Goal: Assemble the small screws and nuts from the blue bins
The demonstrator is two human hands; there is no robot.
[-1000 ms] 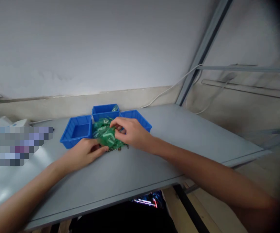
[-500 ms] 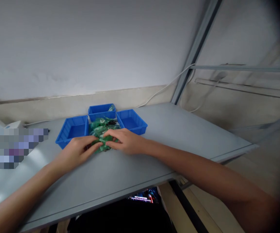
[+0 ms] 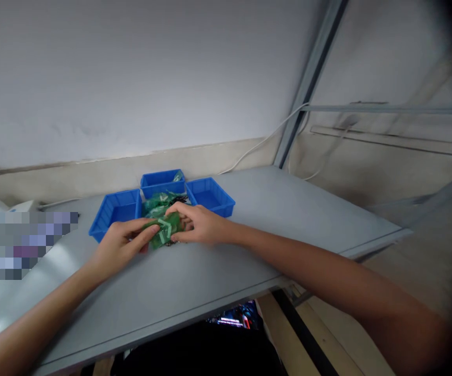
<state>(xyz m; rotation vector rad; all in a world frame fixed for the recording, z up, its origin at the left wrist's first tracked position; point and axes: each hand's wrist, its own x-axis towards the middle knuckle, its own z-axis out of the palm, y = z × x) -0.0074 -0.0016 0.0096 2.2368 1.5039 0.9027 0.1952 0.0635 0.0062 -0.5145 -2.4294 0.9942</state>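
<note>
A small translucent green plastic bag (image 3: 162, 232) with pale strips showing on or in it is held up in front of a pile of similar green bags (image 3: 159, 201). My left hand (image 3: 126, 241) pinches its left side between thumb and fingers. At its right edge my right hand (image 3: 200, 224) is closed, index finger and thumb on the bag, the other fingers curled in. Some dark small pieces (image 3: 179, 199) lie among the pile; their kind is too small to tell.
Three blue bins surround the pile: a left bin (image 3: 116, 208), a back bin (image 3: 162, 180) holding a green bag, and a right bin (image 3: 210, 195). They stand on a grey table (image 3: 281, 209) against the wall. A lit screen (image 3: 236, 316) shows below the table edge.
The green bag has been lifted off the pile and now shows flat between my hands. My left hand has shifted slightly, its thumb now on the bag's face.
</note>
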